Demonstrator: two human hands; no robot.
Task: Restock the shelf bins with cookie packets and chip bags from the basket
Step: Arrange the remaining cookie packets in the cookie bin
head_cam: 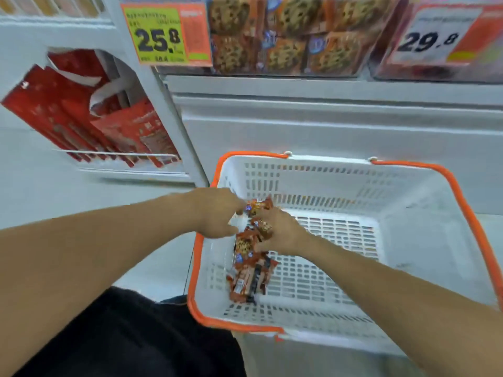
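Shop aisle, white shelving w/ clear shelf bins (pixel 285 50) of cookie packets up top, price tags 25.8 (pixel 166 34) & 29.8 (pixel 435 36) on bin fronts. Red bags (pixel 89 112) hang in side rack, left. White basket (pixel 408 240) w/ orange rim sits below shelf, right of centre. Cookie packets (pixel 250 270), red-brown, lie heaped in basket's left part, near its wall. Left hand (pixel 217 213) reaches over rim, fingers curled, grip pinching top packet (pixel 257 206). Right hand (pixel 280 232) rests on heap, fingers curled round a packet. Dark clothing (pixel 122 336) at bottom left.
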